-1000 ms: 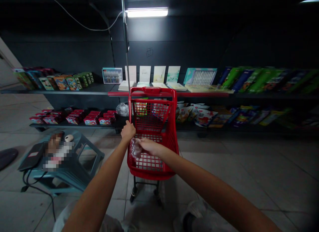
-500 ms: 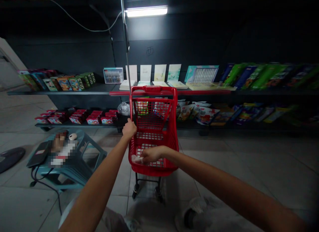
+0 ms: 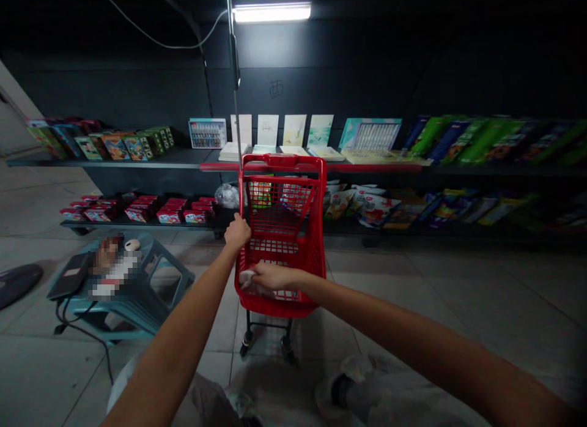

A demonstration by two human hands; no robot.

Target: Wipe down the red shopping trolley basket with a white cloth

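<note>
Head view | left hand (image 3: 237, 232) grips left rim of red shopping cart (image 3: 282, 161) | right hand (image 3: 270, 275) closes on crumpled white item (image 3: 246, 279) inside cart | far: shelf of boxed goods (image 3: 110, 163)

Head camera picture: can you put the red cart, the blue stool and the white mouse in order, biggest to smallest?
1. Red cart, the tallest.
2. Blue stool, though it looks wider, so these two are close.
3. White mouse, much the smallest.

This looked like a small shop, though the dim light made it hard to be sure: long shelves (image 3: 137, 162) of packaged goods (image 3: 486, 142) and a red shopping cart (image 3: 280, 161).
</note>
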